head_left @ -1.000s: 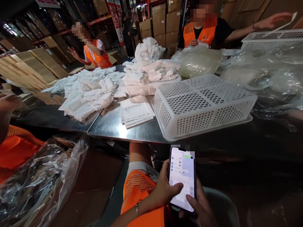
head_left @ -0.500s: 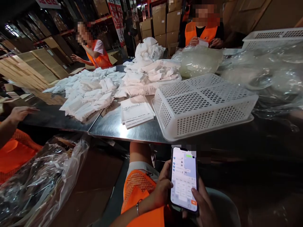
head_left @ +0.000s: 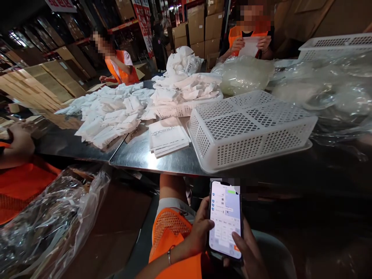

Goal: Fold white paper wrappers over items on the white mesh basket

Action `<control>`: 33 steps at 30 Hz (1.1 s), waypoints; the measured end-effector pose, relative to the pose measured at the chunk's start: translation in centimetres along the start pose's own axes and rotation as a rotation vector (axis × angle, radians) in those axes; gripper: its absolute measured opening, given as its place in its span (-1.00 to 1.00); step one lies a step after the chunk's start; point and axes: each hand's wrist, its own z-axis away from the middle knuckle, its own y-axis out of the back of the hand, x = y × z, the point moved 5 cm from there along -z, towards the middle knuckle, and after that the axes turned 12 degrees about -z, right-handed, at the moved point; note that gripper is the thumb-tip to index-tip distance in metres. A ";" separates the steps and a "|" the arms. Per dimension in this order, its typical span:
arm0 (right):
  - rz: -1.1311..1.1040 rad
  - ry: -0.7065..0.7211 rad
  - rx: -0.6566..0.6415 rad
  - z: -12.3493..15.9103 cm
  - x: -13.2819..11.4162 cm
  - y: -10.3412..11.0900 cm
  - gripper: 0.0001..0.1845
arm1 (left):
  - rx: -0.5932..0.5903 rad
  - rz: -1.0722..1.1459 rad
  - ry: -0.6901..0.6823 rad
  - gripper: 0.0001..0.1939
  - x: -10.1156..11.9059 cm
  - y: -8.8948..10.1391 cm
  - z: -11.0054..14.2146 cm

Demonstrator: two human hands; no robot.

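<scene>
A smartphone point(head_left: 225, 223) with a lit chat screen and keyboard is held upright over my lap, below the table's edge. My left hand point(head_left: 199, 228) grips its left side, with the thumb at the screen's edge. From the right, my right hand point(head_left: 250, 248) wraps the phone's lower corner, its thumb over the keyboard. Some fingers of both hands are hidden behind the phone. On the table beyond lie a stack of flat white printed bags point(head_left: 168, 137) and an upturned white plastic basket point(head_left: 252, 131).
Filled white packets point(head_left: 110, 112) lie heaped on the metal table point(head_left: 136, 157), more in a second basket point(head_left: 174, 111). Clear plastic bags point(head_left: 244, 73) stand behind. Co-workers in orange vests are across and at left. A plastic-lined carton point(head_left: 116, 232) stands at lower left.
My right thumb has shifted slightly left over the keyboard. The co-worker opposite has raised and spread a white sheet-like item. The co-workers at left have moved their arms.
</scene>
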 end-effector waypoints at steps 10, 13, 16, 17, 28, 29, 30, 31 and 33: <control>-0.123 -0.005 0.020 0.4 0.0 0.2 -0.01 | -0.019 0.013 -0.009 -0.24 -0.5 0.2 0.4; -0.125 -0.019 0.016 0.4 0.1 0.3 -0.02 | -0.009 0.004 -0.012 -0.25 -0.3 0.1 0.5; -0.053 0.044 -0.035 0.4 0.1 0.2 0.05 | -0.010 -0.013 -0.009 -0.25 -0.1 0.0 0.5; -0.018 0.078 -0.048 0.3 0.0 0.2 0.08 | -0.015 -0.015 -0.012 -0.24 -0.1 0.0 0.5; -0.018 0.060 0.003 0.3 -0.5 0.1 0.01 | -0.044 0.011 -0.009 -0.19 0.1 -0.4 0.5; -0.012 0.064 0.002 0.4 -0.6 0.0 0.01 | -0.045 0.009 -0.014 -0.18 0.2 -0.4 0.4; 0.000 0.073 -0.002 0.5 -0.7 -0.1 0.01 | -0.044 0.006 -0.023 -0.18 0.4 -0.4 0.3; 0.009 0.079 -0.007 0.5 -0.9 -0.3 0.02 | -0.043 0.002 -0.029 -0.17 0.4 -0.4 0.3; 0.032 0.085 -0.013 0.5 -1.2 -0.7 0.04 | -0.051 -0.006 -0.037 -0.17 0.5 -0.3 0.3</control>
